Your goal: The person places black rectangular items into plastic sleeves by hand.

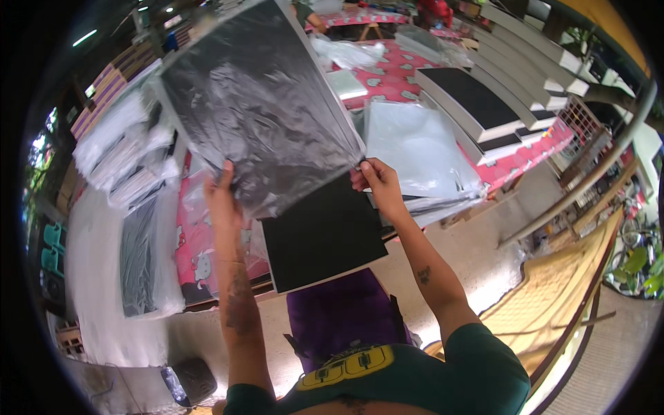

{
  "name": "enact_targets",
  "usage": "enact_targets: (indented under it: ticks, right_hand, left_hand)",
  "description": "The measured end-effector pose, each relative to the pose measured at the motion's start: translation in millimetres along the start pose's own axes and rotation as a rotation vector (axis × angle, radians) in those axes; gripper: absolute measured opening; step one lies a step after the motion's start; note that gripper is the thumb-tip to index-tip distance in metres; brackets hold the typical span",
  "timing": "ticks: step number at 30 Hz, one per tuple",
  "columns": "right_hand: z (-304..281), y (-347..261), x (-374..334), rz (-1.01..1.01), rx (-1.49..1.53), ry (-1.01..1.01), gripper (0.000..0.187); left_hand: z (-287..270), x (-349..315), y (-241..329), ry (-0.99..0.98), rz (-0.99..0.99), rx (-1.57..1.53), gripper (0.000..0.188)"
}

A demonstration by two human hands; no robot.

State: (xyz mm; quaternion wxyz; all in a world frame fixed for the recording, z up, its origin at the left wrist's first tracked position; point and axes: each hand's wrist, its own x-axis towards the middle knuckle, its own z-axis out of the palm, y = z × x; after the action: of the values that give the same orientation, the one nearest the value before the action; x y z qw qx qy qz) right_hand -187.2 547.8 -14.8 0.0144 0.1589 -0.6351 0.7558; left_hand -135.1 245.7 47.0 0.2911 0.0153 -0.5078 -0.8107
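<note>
Tilted up over the table is a large black board in a clear plastic sleeve (256, 97), with glare and creases across its film. My left hand (225, 197) grips it near its lower left edge, thumb on top. At the lower right corner, my right hand (379, 183) pinches the sleeve between thumb and fingers. Below it lies a black pad with a pale edge (325, 242), partly covered by the sleeve, at the table's near side. Clear plastic bags (411, 149) lie in a pile just right of my right hand.
Stacks of black-topped boards (474, 100) stand on the right of the pink patterned tablecloth (394, 86). Plastic-wrapped bundles (128, 149) pile up on the left, with plastic film draping low. A purple cloth (342, 311) is close to me. Another person's arm (315, 21) shows at the far end.
</note>
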Motion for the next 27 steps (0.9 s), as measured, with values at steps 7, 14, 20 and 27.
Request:
enact_targets:
  ticks: [7, 14, 20, 27]
  right_hand:
    - [-22.4, -53.4, -23.7, -0.210, 0.730, 0.343, 0.040]
    - [-112.0, -23.4, 19.3, -0.353, 0.689, 1.024, 0.026]
    - [-172.7, 21.9, -16.7, -0.118, -0.914, 0.846, 0.028]
    - [-201.9, 40.3, -52.3, -0.048, -1.230, 1.025, 0.028]
  left_hand:
    - [94.1, -0.2, -31.8, -0.196, -0.132, 0.066, 0.033]
    - [154.2, -73.2, -115.6, -0.472, -0.330, 0.287, 0.025]
    - [151.8, -59.6, -194.4, -0.443, 0.157, 0.995, 0.026]
    - [176.3, -92.4, -158.9, -0.652, 0.260, 1.515, 0.034]
